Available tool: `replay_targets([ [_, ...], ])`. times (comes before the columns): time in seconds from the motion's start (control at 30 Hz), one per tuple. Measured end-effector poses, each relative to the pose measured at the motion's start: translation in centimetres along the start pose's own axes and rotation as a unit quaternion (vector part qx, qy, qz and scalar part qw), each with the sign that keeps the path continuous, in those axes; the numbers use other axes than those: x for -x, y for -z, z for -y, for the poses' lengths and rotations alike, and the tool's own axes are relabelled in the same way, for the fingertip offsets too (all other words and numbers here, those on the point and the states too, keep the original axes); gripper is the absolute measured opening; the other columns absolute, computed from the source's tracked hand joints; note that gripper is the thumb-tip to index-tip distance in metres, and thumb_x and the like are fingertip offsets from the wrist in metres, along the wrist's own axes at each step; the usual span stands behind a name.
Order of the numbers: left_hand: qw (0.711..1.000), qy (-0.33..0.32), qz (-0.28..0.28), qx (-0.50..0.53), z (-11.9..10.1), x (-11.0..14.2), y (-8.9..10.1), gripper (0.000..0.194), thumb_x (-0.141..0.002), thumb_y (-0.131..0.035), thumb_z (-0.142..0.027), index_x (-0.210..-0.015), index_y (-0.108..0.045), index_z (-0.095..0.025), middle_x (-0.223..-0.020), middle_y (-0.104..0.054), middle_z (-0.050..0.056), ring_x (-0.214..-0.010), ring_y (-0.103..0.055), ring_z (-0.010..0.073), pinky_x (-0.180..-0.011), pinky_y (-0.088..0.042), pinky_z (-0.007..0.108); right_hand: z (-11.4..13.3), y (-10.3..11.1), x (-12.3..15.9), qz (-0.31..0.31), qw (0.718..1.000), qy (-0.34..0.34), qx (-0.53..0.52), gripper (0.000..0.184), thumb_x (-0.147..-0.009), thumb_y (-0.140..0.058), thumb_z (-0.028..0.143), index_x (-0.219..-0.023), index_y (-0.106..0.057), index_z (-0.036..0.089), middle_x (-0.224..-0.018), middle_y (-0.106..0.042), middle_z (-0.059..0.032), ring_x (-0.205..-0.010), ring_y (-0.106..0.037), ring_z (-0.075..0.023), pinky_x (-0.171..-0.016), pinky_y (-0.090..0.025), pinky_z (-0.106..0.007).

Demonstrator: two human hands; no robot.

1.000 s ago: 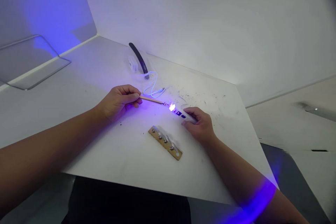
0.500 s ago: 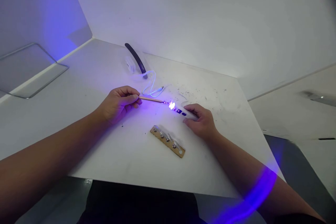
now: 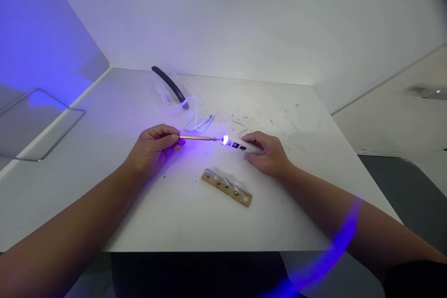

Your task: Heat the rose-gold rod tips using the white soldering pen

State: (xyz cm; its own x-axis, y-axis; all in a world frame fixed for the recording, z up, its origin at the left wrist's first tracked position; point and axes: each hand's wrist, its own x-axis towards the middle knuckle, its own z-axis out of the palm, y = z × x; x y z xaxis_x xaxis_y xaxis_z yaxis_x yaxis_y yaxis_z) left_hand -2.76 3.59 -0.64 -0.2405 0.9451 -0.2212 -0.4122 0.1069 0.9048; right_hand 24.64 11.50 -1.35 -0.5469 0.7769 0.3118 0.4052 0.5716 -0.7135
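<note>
My left hand [image 3: 155, 149] is closed in a pinch round one end of a thin copper-coloured rod [image 3: 195, 138]. The rod lies almost level and points right, its narrow tip in a bright violet glow. My right hand [image 3: 267, 152] is wrapped round a white handheld UV lamp [image 3: 253, 148] with a small dark display and a dark button. The lamp's lit end faces the rod's tip; glare hides whether they touch. Below them a cork-coloured strip [image 3: 246, 198] lies on the table, with several clear nail tips [image 3: 228, 183] slanting across metal studs.
On the white table [image 3: 167, 223], a black curved nail file [image 3: 169, 83] lies at the back beside clear plastic packaging [image 3: 163, 93]. A white USB cable [image 3: 196, 114] curls in front of it. Dark specks are scattered behind the lamp. A metal wire frame [image 3: 64, 135] stands at left.
The view has shifted and turned slightly. The rod now lies more level, and the lamp is still lit at its tip. Both hands keep their grips.
</note>
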Motion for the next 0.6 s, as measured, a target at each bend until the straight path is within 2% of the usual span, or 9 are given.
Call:
replay_targets([
  [0.2, 1.000, -0.015, 0.012, 0.005, 0.24, -0.07, 0.12, 0.012, -0.059, -0.071, -0.010, -0.068, -0.065, -0.014, -0.060, -0.062, 0.000, -0.056, -0.060, 0.0097, -0.059, -0.050, 0.021, 0.06, -0.02, -0.08, 0.003, 1.000, -0.006, -0.005, 0.033, -0.060, -0.056, 0.009, -0.090, -0.060, 0.019, -0.085, -0.065, -0.0021, -0.074, -0.061, -0.0174, -0.066, -0.049, -0.030],
  [0.37, 1.000, -0.006, 0.015, 0.013, 0.28, -0.19, 0.29, 0.013, -0.059, -0.072, -0.010, -0.068, -0.065, -0.014, -0.061, -0.063, 0.002, -0.061, -0.062, 0.0116, -0.057, -0.048, 0.018, 0.06, 0.01, -0.05, 0.003, 1.000, -0.009, -0.008, 0.033, -0.060, -0.056, 0.009, -0.090, -0.060, 0.018, -0.086, -0.065, -0.0026, -0.074, -0.061, -0.0176, -0.066, -0.049, -0.030],
  [0.6, 1.000, 0.001, 0.018, 0.005, 0.27, -0.16, 0.24, 0.011, -0.060, -0.071, -0.011, -0.068, -0.065, -0.014, -0.062, -0.064, 0.002, -0.058, -0.060, 0.0103, -0.057, -0.048, 0.019, 0.27, 0.09, -0.09, -0.002, 1.000, -0.002, -0.009, 0.031, -0.060, -0.056, 0.010, -0.090, -0.061, 0.018, -0.085, -0.066, -0.0034, -0.074, -0.062, -0.0182, -0.066, -0.049, -0.031],
])
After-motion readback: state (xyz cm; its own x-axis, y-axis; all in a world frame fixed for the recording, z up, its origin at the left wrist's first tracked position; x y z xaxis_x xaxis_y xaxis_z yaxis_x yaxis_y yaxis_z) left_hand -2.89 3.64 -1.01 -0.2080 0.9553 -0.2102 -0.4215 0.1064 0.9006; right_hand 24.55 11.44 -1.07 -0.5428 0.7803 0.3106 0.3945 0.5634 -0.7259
